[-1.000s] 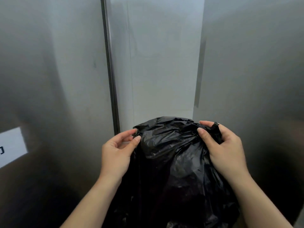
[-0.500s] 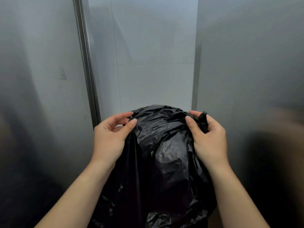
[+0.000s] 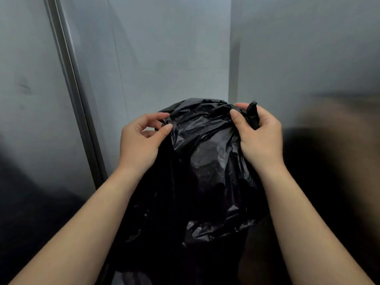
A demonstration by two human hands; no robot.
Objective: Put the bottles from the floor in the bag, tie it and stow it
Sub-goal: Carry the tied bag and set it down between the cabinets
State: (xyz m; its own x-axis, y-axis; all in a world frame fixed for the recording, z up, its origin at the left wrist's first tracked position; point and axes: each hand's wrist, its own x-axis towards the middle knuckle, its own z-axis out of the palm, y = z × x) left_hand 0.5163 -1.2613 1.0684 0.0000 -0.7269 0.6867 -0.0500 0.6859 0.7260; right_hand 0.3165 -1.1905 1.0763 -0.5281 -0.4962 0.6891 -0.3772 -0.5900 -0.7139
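Black bag [image 3: 205, 161]: left hand [image 3: 141, 140] pinches loosely, right hand [image 3: 261, 136] grips a twisted tail; thin plastic could slip or tear.

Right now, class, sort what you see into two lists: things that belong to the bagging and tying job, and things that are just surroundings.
Belongs to the job:
black plastic bag
twisted bag end, gripped by right hand
left hand, pinching the bag's top

Just surroundings:
grey metal wall panels
metal strip
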